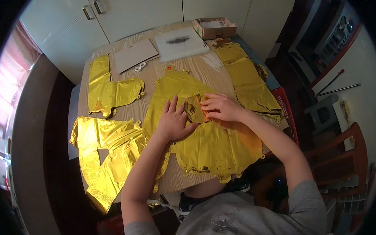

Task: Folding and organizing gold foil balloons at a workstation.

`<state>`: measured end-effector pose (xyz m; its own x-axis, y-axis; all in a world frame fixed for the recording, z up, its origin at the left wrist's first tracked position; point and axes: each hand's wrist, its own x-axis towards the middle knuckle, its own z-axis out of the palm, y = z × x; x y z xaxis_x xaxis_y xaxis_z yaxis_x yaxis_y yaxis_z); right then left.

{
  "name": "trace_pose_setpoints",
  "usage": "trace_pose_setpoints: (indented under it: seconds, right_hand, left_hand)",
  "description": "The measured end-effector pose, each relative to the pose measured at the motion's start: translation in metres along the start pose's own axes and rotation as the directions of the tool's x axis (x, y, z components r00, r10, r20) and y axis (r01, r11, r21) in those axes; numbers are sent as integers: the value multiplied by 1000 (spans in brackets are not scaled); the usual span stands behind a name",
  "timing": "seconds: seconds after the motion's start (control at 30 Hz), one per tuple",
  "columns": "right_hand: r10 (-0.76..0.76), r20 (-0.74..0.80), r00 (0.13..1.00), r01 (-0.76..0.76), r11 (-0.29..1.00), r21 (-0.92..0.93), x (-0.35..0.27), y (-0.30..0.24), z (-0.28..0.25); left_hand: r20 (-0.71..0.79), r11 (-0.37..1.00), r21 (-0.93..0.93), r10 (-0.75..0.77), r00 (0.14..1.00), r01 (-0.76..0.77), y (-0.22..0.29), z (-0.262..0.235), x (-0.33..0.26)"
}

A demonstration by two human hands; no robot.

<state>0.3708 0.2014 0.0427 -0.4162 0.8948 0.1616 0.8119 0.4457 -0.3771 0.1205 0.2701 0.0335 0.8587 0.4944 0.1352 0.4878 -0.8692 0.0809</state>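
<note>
A large flat gold foil balloon (215, 146) lies in front of me across the middle of the table. My left hand (173, 121) rests on it, palm down with fingers spread. To its right, my right hand (223, 107) has its fingers bent together at a raised fold of foil (195, 109) between the two hands. The fold has an orange-looking edge, and the fingertips partly cover it. Beside my left forearm lies another gold foil balloon (113, 142), angular and with a small triangular gap. Small tabs stick out along the balloons' edges.
An L-shaped gold foil balloon (99, 86) lies at the far left, another foil balloon (249, 78) at the right. Toward the back are a grey-beige board (136, 55), small white rolls (140, 67), a translucent sheet (182, 47) and a cardboard box (217, 30). A red basket (286, 112) borders the right edge.
</note>
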Motion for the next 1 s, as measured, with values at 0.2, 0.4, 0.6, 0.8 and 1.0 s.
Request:
trace_pose_setpoints:
  seconds: [0.2, 0.4, 0.6, 0.8, 1.0]
  right_hand:
    - [96, 202, 975, -87, 995, -55, 16, 5, -14]
    - [129, 305, 943, -75, 981, -180, 26, 5, -22]
    - [124, 314, 941, -63, 978, -197, 26, 10, -20]
    - [126, 336, 933, -57, 977, -208, 27, 8, -23]
    - [147, 334, 931, -83, 977, -198, 26, 3, -27]
  left_hand:
    - [-76, 999, -48, 12, 997, -15, -2, 6, -1]
    - [-74, 998, -61, 11, 997, -15, -1, 4, -1]
    - [-46, 998, -66, 16, 999, -19, -2, 3, 0]
    - [-79, 969, -241, -78, 994, 57, -8, -6, 4]
    - [-204, 983, -159, 63, 977, -96, 28, -40, 15]
